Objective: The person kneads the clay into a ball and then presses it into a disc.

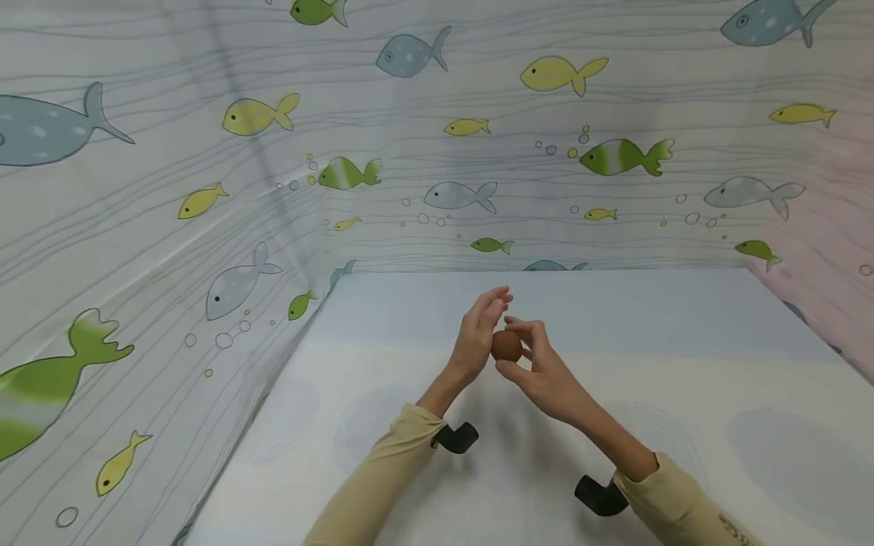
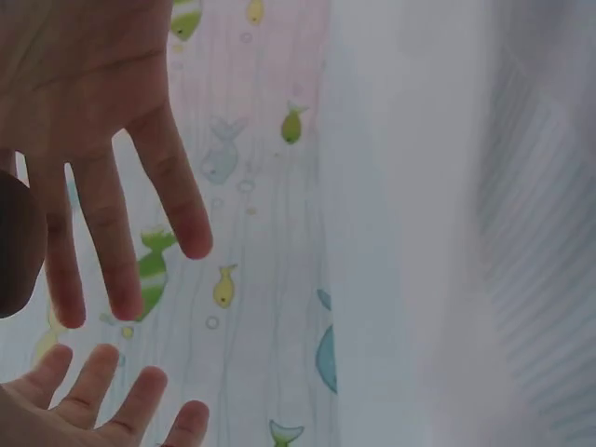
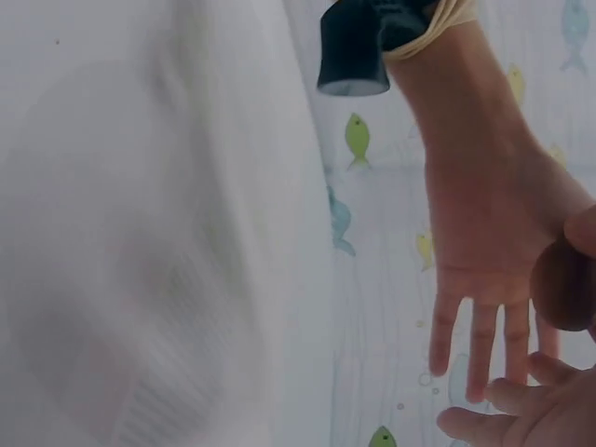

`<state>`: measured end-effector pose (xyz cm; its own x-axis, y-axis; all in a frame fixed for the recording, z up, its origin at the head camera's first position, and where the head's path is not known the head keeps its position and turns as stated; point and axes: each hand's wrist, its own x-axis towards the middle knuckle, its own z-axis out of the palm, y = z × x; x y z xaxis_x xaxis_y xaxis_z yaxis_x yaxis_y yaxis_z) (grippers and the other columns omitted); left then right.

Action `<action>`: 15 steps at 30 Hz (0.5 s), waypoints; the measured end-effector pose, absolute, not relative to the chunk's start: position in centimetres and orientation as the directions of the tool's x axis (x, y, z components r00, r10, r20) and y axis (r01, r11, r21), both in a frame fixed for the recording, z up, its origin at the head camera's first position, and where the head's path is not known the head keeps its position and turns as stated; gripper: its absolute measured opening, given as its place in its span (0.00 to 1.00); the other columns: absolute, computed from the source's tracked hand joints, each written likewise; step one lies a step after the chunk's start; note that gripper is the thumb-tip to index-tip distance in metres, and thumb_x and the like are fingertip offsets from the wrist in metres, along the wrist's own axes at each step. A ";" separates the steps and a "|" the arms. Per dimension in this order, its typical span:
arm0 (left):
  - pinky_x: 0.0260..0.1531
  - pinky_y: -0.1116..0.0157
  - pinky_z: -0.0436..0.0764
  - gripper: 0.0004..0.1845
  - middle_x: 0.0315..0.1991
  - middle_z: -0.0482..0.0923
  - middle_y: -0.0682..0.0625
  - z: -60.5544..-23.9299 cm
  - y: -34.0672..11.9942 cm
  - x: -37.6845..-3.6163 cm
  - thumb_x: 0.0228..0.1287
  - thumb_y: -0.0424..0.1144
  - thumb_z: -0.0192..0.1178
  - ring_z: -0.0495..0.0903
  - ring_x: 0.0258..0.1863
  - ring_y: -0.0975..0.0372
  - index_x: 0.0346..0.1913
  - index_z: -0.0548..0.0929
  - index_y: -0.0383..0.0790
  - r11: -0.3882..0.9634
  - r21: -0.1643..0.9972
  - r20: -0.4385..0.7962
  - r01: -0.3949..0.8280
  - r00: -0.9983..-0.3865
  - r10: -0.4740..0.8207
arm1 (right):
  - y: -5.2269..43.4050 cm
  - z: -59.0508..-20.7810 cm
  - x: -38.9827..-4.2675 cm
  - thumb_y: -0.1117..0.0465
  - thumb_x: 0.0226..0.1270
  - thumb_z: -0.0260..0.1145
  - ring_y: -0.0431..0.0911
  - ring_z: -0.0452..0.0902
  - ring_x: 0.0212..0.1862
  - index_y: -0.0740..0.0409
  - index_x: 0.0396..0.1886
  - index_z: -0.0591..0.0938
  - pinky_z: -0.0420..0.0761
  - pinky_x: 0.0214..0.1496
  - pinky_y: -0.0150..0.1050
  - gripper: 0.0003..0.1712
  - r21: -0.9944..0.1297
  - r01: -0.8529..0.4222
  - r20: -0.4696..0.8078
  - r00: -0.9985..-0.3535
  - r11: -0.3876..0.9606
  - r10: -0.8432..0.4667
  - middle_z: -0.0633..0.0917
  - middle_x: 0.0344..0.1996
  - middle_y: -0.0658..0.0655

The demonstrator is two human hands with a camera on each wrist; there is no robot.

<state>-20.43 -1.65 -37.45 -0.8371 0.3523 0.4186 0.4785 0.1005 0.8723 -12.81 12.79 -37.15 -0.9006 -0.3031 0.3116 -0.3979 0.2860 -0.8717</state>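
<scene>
A small round brown ball is held above the white table, between the two hands. My right hand pinches it, with the thumb below and fingertips at its upper and right side. Facing the ball from the left is my left hand, palm turned inward and fingers extended, its palm side right at the ball. The left wrist view catches part of the ball at its left edge. In the right wrist view the ball appears dark, in front of the left hand's spread fingers.
The white table has pale grey round patterns. Fabric walls printed with fish surround it on the left, back and right. Black curved pieces sit at both wrists, next to beige sleeves.
</scene>
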 end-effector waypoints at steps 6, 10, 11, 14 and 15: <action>0.66 0.50 0.68 0.27 0.66 0.73 0.44 -37.1 -2.4 -20.2 0.78 0.51 0.43 0.68 0.68 0.56 0.72 0.68 0.43 0.190 0.833 0.431 0.519 -0.825 0.366 | 13.1 -36.9 -12.7 0.56 0.69 0.67 0.61 0.50 0.77 0.62 0.64 0.65 0.61 0.69 0.66 0.31 -0.779 -0.424 0.348 -0.905 0.463 -0.244 0.57 0.76 0.61; 0.66 0.49 0.67 0.32 0.69 0.70 0.47 -37.1 -3.1 -20.0 0.75 0.60 0.41 0.66 0.70 0.56 0.72 0.67 0.44 0.314 0.764 0.442 0.565 -0.811 0.384 | 13.8 -37.1 -13.0 0.53 0.68 0.68 0.61 0.46 0.78 0.63 0.66 0.66 0.62 0.68 0.67 0.35 -0.719 -0.421 0.356 -0.906 0.553 -0.227 0.57 0.75 0.63; 0.67 0.49 0.67 0.34 0.69 0.69 0.48 -37.2 -3.3 -19.9 0.75 0.62 0.40 0.65 0.70 0.57 0.72 0.68 0.45 0.352 0.738 0.444 0.575 -0.807 0.389 | 14.1 -37.3 -13.1 0.52 0.68 0.68 0.62 0.44 0.78 0.63 0.65 0.67 0.60 0.68 0.68 0.34 -0.701 -0.417 0.354 -0.908 0.578 -0.226 0.56 0.76 0.63; 0.67 0.49 0.67 0.37 0.70 0.68 0.49 -37.3 -3.8 -19.7 0.73 0.67 0.38 0.64 0.71 0.57 0.72 0.68 0.46 0.441 0.665 0.450 0.602 -0.795 0.407 | 15.1 -38.1 -13.5 0.51 0.67 0.68 0.64 0.43 0.78 0.64 0.60 0.71 0.54 0.68 0.72 0.30 -0.621 -0.417 0.351 -0.905 0.664 -0.240 0.56 0.76 0.66; 0.67 0.50 0.66 0.37 0.70 0.68 0.49 -37.4 -3.9 -19.6 0.73 0.67 0.38 0.63 0.72 0.56 0.72 0.69 0.46 0.462 0.642 0.454 0.613 -0.788 0.415 | 15.5 -38.4 -13.6 0.50 0.67 0.68 0.65 0.44 0.77 0.64 0.59 0.73 0.52 0.68 0.73 0.29 -0.581 -0.417 0.347 -0.904 0.699 -0.250 0.57 0.75 0.67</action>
